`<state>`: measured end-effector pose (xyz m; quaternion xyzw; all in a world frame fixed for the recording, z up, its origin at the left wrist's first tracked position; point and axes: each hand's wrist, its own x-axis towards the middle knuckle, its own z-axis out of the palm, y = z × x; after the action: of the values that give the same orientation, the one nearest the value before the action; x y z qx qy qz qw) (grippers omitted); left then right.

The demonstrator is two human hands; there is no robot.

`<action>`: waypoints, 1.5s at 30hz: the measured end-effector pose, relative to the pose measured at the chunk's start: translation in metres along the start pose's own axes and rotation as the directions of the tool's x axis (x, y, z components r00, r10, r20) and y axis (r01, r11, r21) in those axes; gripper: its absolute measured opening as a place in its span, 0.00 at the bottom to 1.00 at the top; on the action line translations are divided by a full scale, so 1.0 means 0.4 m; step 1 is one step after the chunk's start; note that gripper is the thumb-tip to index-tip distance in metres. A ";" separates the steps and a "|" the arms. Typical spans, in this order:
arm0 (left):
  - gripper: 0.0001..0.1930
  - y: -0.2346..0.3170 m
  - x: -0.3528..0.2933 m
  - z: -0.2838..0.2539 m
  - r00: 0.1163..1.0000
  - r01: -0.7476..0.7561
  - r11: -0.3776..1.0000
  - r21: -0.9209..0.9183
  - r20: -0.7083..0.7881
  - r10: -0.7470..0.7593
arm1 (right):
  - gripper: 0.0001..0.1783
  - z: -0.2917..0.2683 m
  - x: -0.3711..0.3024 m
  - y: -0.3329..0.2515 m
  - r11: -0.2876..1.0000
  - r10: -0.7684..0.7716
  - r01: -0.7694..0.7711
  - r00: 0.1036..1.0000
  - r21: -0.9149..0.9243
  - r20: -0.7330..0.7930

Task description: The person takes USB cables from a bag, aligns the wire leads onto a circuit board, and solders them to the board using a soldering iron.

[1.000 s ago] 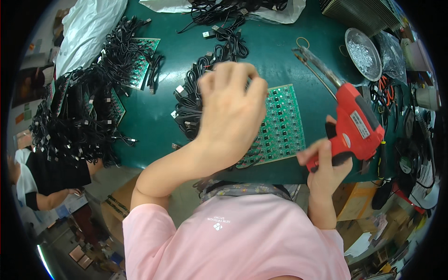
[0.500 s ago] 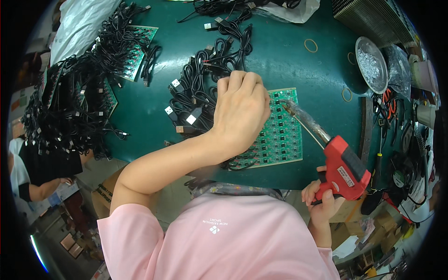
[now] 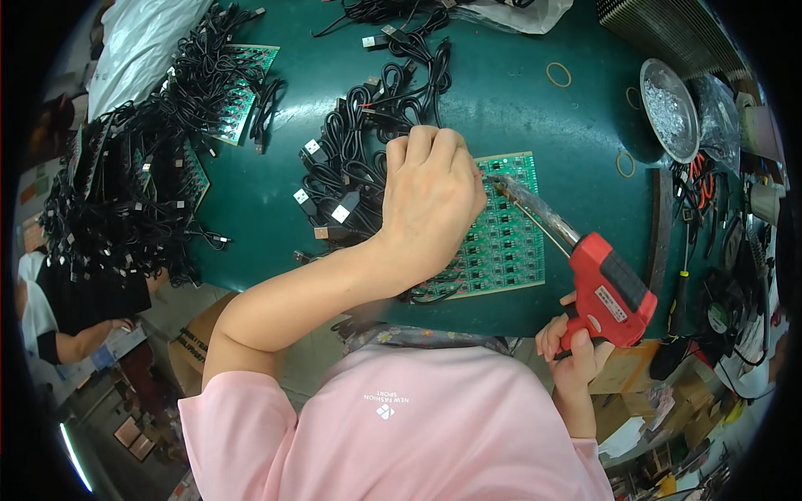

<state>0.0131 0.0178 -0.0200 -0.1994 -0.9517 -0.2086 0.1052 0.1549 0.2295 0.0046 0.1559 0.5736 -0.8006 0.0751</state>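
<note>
Two hands are seen at work near the front edge of the green tabletop [image 3: 518,108]. The left hand [image 3: 430,196] is laid knuckles-up on the left part of a green circuit board [image 3: 505,238], its fingers curled close together; what is pinched beneath them cannot be told. The right hand [image 3: 572,346] is wrapped tightly around the grip of a red soldering gun [image 3: 606,288], whose tip is brought to the board just beside the left fingers. Black cables [image 3: 359,167] are heaped left of the board. Toward the right edge, a round metal dish [image 3: 668,108] is filled with silvery scraps.
</note>
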 end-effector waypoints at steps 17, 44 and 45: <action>0.10 0.000 0.003 -0.003 1.000 -0.029 1.000 0.010 0.006 0.029 | 0.25 0.015 -0.004 -0.004 1.000 -0.013 0.014 0.999 0.012 -0.035; 0.07 -0.059 0.061 -0.053 0.886 -0.363 0.925 -0.111 0.268 0.379 | 0.33 -0.011 -0.032 0.019 0.995 -0.072 0.075 0.996 0.068 -0.049; 0.07 -0.060 0.062 -0.052 0.885 -0.365 0.924 -0.109 0.269 0.381 | 0.33 -0.011 -0.032 0.021 0.996 -0.085 0.086 0.996 0.032 -0.033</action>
<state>-0.0170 -0.0031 -0.0029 -0.4094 -0.8945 -0.1798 -0.0004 0.1701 0.2300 0.0000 0.1452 0.5673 -0.8101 0.0290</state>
